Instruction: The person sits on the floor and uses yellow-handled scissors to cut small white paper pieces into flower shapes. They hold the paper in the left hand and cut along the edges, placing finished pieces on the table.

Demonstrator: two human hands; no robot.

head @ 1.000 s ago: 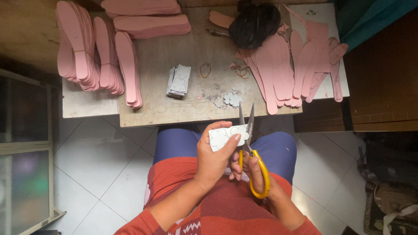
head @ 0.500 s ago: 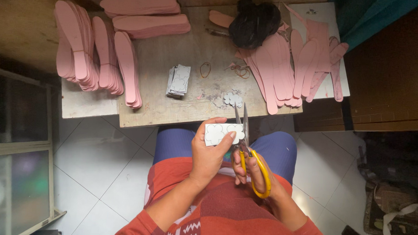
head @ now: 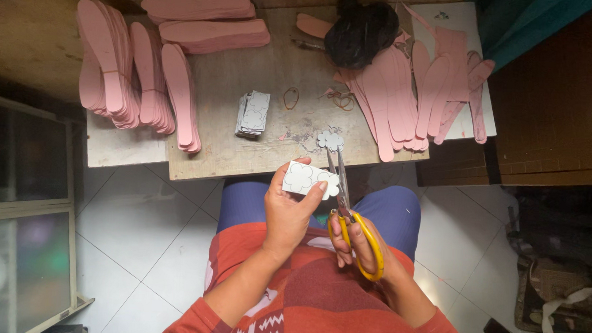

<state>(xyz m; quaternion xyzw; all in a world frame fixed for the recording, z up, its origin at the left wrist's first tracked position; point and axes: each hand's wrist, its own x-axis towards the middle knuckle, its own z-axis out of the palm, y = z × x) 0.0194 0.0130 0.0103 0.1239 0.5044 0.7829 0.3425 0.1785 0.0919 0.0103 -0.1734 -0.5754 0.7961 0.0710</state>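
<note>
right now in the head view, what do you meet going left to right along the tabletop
Fanned pink insole stacks → small stack of white flower-printed cards → loose rubber band → cut-out white paper flower → spread of pink insoles.

At 6 o'clock, 2 hands work: the left hand (head: pixel 291 209) holds 1 white card (head: pixel 307 178), the right hand (head: pixel 362 246) 1 pair of yellow-handled scissors (head: pixel 347 212). On the desk (head: pixel 270 152) lie 1 stack of white cards (head: pixel 253 113), 1 cut flower shape (head: pixel 330 140), 1 black bag (head: pixel 360 31) at 12 o'clock and 2 rubber bands (head: pixel 291 98).
</note>
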